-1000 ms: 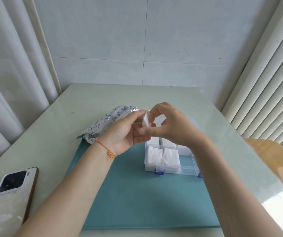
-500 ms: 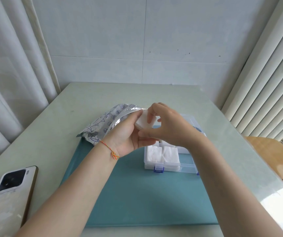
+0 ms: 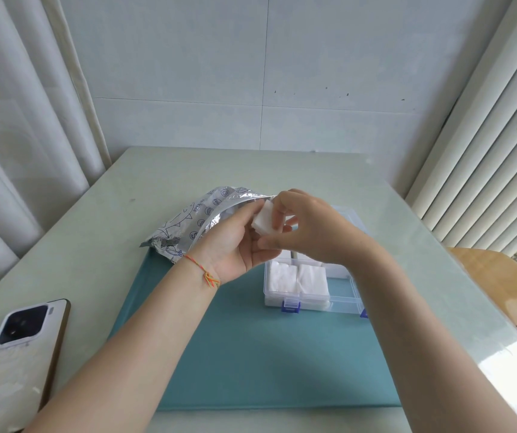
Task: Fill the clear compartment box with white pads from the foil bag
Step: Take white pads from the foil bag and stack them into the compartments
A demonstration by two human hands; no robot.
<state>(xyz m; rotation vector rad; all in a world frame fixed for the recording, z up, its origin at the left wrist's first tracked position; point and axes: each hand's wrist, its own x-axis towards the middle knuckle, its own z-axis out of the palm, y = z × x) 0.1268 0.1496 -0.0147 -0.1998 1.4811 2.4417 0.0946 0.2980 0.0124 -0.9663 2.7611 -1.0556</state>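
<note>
Both hands are up over the teal mat (image 3: 251,354), meeting right at the mouth of the foil bag (image 3: 194,223). Left hand (image 3: 235,245) has its fingers curled around a small stack of white pads (image 3: 265,221), and the right hand (image 3: 310,226) pinches the same stack from the other side. Bag's lying on its side, mouth open toward the hands. Just below them sits the clear compartment box (image 3: 313,289), lid open, blue latches facing me. Its near-left compartments already hold white pads; the near-right one looks bare. Phone (image 3: 16,354) lies off to the left.
</note>
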